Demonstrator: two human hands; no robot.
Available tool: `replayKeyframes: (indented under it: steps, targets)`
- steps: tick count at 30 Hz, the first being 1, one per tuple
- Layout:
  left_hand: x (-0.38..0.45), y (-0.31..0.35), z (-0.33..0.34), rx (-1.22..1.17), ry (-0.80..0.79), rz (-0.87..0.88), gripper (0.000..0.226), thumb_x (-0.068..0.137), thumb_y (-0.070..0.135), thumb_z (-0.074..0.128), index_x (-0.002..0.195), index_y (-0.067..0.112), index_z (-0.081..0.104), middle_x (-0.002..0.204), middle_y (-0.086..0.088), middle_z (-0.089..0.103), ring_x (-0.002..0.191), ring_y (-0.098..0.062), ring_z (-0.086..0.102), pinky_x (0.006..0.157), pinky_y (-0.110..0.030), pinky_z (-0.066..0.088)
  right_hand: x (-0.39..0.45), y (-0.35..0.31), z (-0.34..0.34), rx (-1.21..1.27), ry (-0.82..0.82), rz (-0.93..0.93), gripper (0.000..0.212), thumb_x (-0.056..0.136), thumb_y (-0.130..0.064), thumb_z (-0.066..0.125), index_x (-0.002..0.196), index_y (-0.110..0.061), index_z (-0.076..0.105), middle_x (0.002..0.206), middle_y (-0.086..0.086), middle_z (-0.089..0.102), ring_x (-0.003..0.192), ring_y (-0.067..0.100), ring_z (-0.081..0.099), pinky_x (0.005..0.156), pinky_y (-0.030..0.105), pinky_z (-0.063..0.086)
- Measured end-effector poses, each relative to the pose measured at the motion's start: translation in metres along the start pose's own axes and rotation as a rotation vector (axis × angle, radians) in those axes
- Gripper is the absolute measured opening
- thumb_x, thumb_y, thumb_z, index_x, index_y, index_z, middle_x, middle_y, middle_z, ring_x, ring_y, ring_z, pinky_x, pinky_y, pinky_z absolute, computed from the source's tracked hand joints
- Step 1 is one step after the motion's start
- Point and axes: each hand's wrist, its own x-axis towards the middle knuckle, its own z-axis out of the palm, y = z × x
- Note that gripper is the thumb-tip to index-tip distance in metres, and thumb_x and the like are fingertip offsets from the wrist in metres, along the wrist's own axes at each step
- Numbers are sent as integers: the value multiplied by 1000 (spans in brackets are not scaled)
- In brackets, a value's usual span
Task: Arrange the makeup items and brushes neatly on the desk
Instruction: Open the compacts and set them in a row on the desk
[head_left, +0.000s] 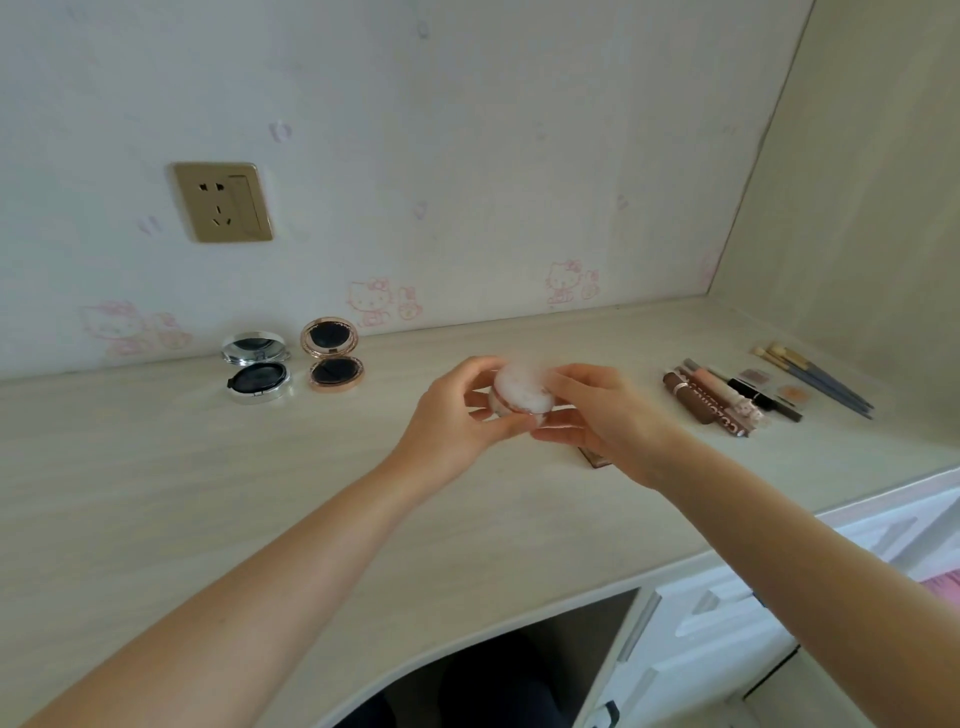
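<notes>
both my left hand (457, 410) and right hand (597, 415) had fingers pinching the round compact (521, 397) above the bench (260, 467), and a loose grip could have dropped it.

A pale wood-grain desk (208, 493) runs along the wall into a corner at the right. Near the back left, 2 open round compacts lie side by side on it: a silver compact (256, 373) and, just to its right, a rose-gold compact (333, 360), each with its lid raised. At the right end, a cluster of tubes (711, 397) lies close together, with several blue-handled brushes (821, 379) beside them. A small dark flat item (595, 457) lies on the desk, mostly hidden.
</notes>
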Motion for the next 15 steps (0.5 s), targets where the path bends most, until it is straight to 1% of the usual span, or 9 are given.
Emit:
replayKeyframes:
  steps: [4, 7, 9, 11, 13, 15]
  targets:
    - [-16, -12, -26, -11, 13, -58, 55, 69, 28, 84, 116, 27, 55, 105, 6, 71, 96, -7, 66, 85, -23, 52, 4, 0, 34, -153, -51, 0, 28, 99, -24, 48, 108, -5, 65, 101, 15, 71, 88, 26, 71, 82, 38, 59]
    - [-28, -21, -45, 8, 58, -110, 55, 65, 35, 86, 112, 30, 57, 98, 6, 73, 89, -6, 69, 81, -24, 53, 4, 1, 55, -328, -125, -21, 29, 99, -30, 47, 115, -12, 63, 102, 7, 72, 90, 20, 71, 83, 37, 58]
    - [-35, -26, -57, 23, 94, -154, 55, 60, 42, 87, 106, 33, 58, 91, 9, 74, 83, -5, 70, 74, -22, 52, 4, 4, 69, -476, -158, -95, 35, 96, -36, 49, 124, -17, 59, 111, 0, 68, 96, 14, 67, 84, 34, 58]
    - [-41, -32, -69, 46, 128, -180, 56, 55, 50, 86, 101, 35, 59, 86, 12, 75, 80, -3, 70, 69, -20, 49, 5, 7, 84, -585, -182, -163, 46, 94, -42, 51, 134, -19, 51, 123, -6, 61, 101, 13, 64, 87, 35, 56]
    - [-48, -36, -78, 75, 150, -193, 58, 52, 54, 86, 99, 35, 59, 85, 14, 74, 79, -3, 70, 68, -19, 48, 8, 10, 96, -699, -199, -213, 50, 92, -43, 52, 137, -22, 49, 127, -8, 58, 106, 15, 61, 92, 37, 53]
    - [-54, -39, -86, 114, 162, -196, 58, 51, 52, 87, 98, 35, 59, 84, 16, 74, 78, -3, 70, 65, -13, 48, 11, 14, 105, -747, -223, -230, 49, 90, -43, 54, 135, -23, 50, 127, -8, 58, 108, 14, 59, 93, 36, 51]
